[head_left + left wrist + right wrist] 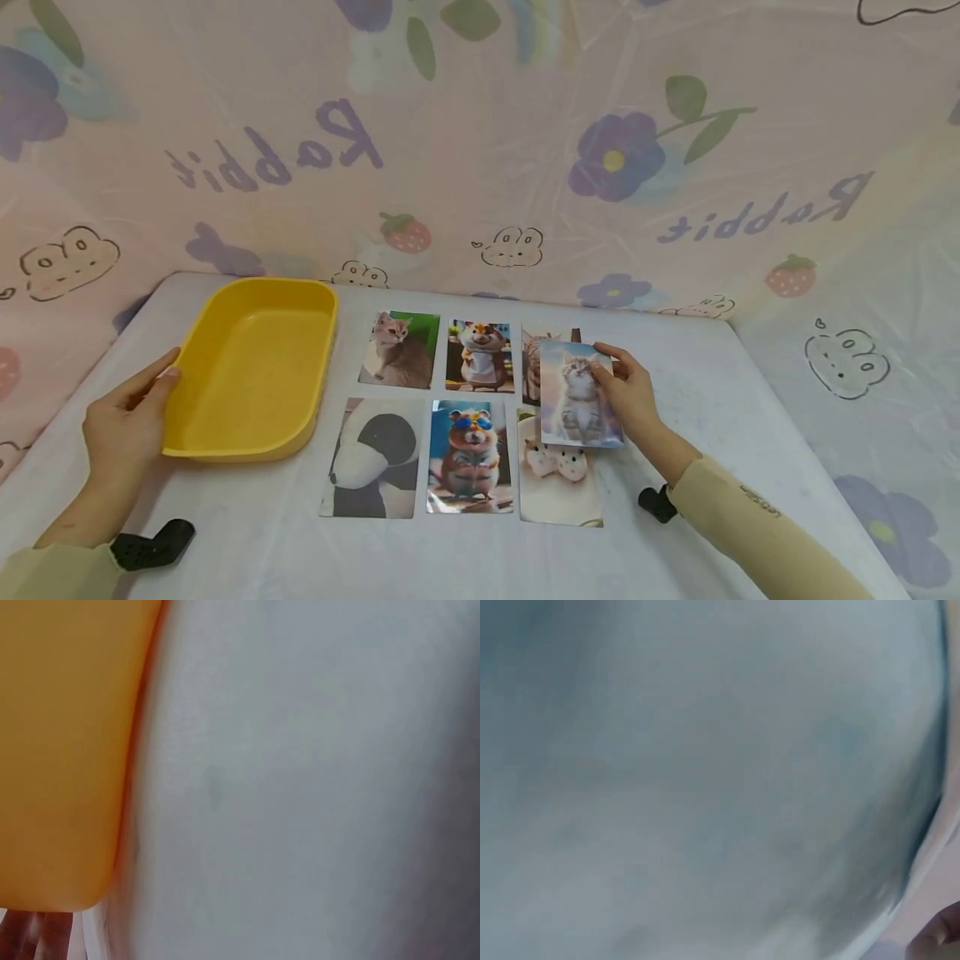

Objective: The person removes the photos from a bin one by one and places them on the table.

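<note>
My right hand [606,368] pinches a kitten picture card [577,396] by its right edge, tilted over the right column of cards. Under it lie a partly hidden striped cat card [529,371] and a white hamsters card [558,487]. My left hand [161,375] rests with straight thumb and finger against the left rim of an empty yellow tray [247,433]. The left wrist view shows the tray's wall [67,750] close up. The right wrist view is a pale blur with a fingertip [937,941] at the corner.
Other cards lie flat on the white table [712,400]: a cat [400,349], an aproned hamster [481,356], a black-and-white animal [371,457], a hamster in sunglasses [470,456]. A printed sheet hangs behind the table.
</note>
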A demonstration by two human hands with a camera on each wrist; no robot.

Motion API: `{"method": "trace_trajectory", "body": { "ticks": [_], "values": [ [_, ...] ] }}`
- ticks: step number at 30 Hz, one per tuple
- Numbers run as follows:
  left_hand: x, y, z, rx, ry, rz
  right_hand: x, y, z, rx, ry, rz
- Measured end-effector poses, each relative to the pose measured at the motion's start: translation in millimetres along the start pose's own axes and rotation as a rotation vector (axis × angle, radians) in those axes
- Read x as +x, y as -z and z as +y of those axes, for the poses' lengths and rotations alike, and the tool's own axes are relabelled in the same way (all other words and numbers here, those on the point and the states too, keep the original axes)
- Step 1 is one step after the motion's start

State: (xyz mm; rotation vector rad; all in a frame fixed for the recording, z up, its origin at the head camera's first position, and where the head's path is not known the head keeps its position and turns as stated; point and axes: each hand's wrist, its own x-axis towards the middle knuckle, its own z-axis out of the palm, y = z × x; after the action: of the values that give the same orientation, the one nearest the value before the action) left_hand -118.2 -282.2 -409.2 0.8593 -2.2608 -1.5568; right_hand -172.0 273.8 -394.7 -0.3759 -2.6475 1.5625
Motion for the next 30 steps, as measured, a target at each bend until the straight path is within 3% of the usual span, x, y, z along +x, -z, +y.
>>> {"method": "trace_trajectory", "body": {
  "ticks": [6, 20, 30],
  "values": [
    [-0.4, 5.1, -3.0, -0.004, -0.002, -0.023, 5, 12, 11, -0.016, -0.013, 0.023],
    [1.1, -1.2, -0.1, -0.028, 0.038, 0.008, 17, 46, 30, -0.102, 0.005, 0.043],
    [2.1, -1.3, -0.1, -0.021, 0.011, 0.016, 21, 66, 35, -0.159, -0.002, 0.034]
  ]
}}
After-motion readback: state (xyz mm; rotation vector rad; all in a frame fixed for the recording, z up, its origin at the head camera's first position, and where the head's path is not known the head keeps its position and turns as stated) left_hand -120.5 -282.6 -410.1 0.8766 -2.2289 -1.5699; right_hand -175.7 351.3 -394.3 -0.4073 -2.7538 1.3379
